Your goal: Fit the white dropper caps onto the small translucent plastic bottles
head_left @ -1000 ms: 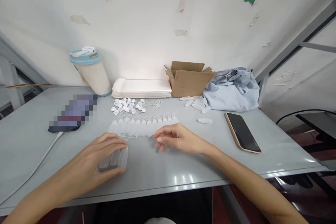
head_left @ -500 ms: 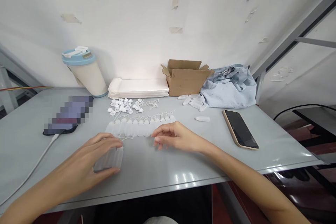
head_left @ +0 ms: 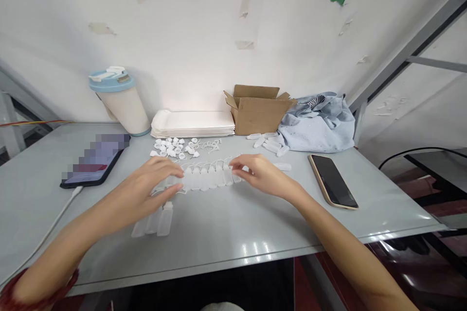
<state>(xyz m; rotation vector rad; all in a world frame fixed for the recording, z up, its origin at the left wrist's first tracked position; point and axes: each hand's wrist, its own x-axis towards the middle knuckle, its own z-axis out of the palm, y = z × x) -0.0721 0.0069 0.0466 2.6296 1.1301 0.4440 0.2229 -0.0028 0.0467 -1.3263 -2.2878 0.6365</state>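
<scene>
A row of small translucent plastic bottles [head_left: 204, 178] with thin white strings at their tops lies across the middle of the table. Over the row's left end is my left hand [head_left: 156, 182], open, thumb and fingers apart and partly covering the bottles there. At the right end, my right hand [head_left: 257, 173] has curled fingers, thumb and fingertips close together at the top of a slightly tilted bottle [head_left: 237, 178]. Below my left hand lie several more bottles [head_left: 165, 221] side by side. Small white caps [head_left: 171, 146] and loose strings [head_left: 209, 146] are heaped behind the row.
At the back stand a tumbler [head_left: 122, 107], a stack of white packets [head_left: 199, 124], an open cardboard box [head_left: 259, 115] and a bunched light-blue cloth [head_left: 317, 129]. Loose bottles [head_left: 272, 146] lie before the cloth. Phones lie left [head_left: 97, 160] and right [head_left: 333, 181], the left one cabled.
My left hand has left the lower bottles, uncovering them, and moved up and right to the row. My right hand has moved slightly up and right to the row's right end.
</scene>
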